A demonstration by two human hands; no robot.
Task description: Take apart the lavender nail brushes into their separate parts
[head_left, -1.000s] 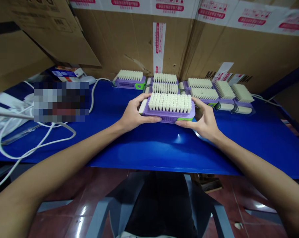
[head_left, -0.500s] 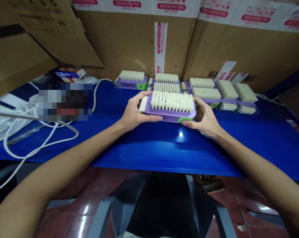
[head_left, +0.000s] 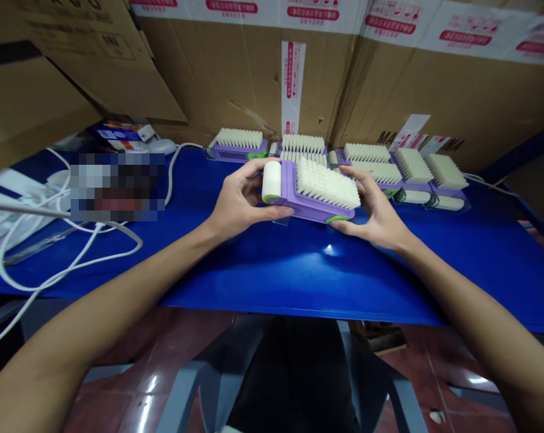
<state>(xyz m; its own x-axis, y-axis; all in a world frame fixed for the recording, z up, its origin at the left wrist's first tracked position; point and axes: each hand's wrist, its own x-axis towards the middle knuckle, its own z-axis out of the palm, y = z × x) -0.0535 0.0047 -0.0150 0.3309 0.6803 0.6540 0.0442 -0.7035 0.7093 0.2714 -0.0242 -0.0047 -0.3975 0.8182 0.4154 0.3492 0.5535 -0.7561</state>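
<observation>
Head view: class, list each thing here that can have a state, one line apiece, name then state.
Left hand: closed on the roller end of the held brush
Right hand: closed on the other end
Held brush: bristles up, roller toward the left hand
Other brushes: set down along the boxes, bristles up
Boxes: taped
Cables: loose, looped
Table: glossy, reflecting light

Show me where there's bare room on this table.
Bare: the table between the forearms, from the held brush to the near edge; and beyond the right forearm, in front of the rightmost brushes. Crowded: the left end, with white cables, and the back, with brushes along the cardboard.
</observation>
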